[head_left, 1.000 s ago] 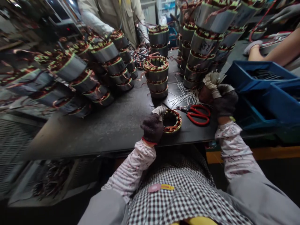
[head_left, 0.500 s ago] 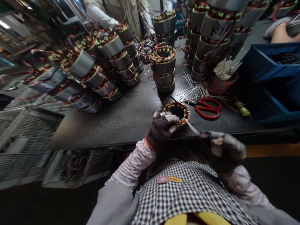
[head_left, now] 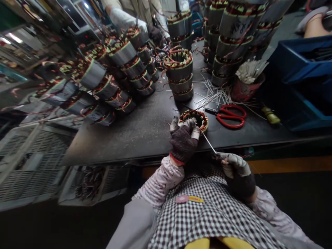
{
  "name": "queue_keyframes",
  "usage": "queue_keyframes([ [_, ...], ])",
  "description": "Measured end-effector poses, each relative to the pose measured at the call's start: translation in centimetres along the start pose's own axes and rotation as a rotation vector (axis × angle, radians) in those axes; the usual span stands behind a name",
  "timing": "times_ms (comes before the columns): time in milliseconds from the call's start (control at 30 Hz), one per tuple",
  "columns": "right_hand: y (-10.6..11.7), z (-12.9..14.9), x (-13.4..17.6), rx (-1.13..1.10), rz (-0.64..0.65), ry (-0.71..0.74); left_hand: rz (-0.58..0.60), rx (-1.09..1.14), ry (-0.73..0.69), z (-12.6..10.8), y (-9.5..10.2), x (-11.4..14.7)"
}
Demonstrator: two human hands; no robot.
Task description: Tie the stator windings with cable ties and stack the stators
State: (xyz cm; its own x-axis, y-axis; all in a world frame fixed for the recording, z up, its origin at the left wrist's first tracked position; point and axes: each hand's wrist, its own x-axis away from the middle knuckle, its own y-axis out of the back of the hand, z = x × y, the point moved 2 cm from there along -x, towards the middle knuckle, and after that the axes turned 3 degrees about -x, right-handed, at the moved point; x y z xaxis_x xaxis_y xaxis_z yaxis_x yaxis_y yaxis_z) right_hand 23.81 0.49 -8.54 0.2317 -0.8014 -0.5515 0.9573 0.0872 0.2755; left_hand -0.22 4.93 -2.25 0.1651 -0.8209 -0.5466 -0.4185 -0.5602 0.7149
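Note:
A motor stator (head_left: 203, 123) with copper windings and a yellow-green edge stands at the front of the table. My left hand (head_left: 183, 138), in a dark glove with pale wrapped fingertips, is closed over its near left rim, fingers bent into the opening. From the stator's near right edge a white cord (head_left: 209, 143) runs taut, down and to the right. My right hand (head_left: 237, 173), gloved alike, pinches the cord's far end in front of the table edge; a small dark thing at those fingertips is too unclear to name. Red-handled scissors (head_left: 230, 117) lie right of the stator.
Stacked stators (head_left: 179, 77) rise behind and at the left and right. Loose white strips (head_left: 215, 93) lie by a red pot (head_left: 246, 88). A yellow-handled tool (head_left: 271, 115) and blue bins (head_left: 306, 69) are at the right. A co-worker's sleeve (head_left: 124, 19) shows behind.
My right hand has shifted left and nearer my body, and the cord now slopes more steeply. My left hand stays on the stator. The co-worker's arm has moved a little; the view has shifted slightly.

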Motion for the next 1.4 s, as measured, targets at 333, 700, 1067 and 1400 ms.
queue_keyframes([
  [333,-0.7,1.8,-7.7,0.08,0.027,0.267,0.061,0.004,0.107,-0.1,0.1,-0.6],
  [700,0.1,3.8,-5.6,0.048,0.179,0.226,0.031,-0.019,0.044,0.5,-0.1,-0.1],
  [1067,-1.9,2.0,-11.6,-0.358,0.174,-0.432,-0.014,0.26,0.058,0.1,-0.2,-0.3],
  [1400,-2.1,2.5,-13.3,-0.002,0.214,-0.295,-0.007,0.282,-0.017,0.1,0.2,-0.4],
])
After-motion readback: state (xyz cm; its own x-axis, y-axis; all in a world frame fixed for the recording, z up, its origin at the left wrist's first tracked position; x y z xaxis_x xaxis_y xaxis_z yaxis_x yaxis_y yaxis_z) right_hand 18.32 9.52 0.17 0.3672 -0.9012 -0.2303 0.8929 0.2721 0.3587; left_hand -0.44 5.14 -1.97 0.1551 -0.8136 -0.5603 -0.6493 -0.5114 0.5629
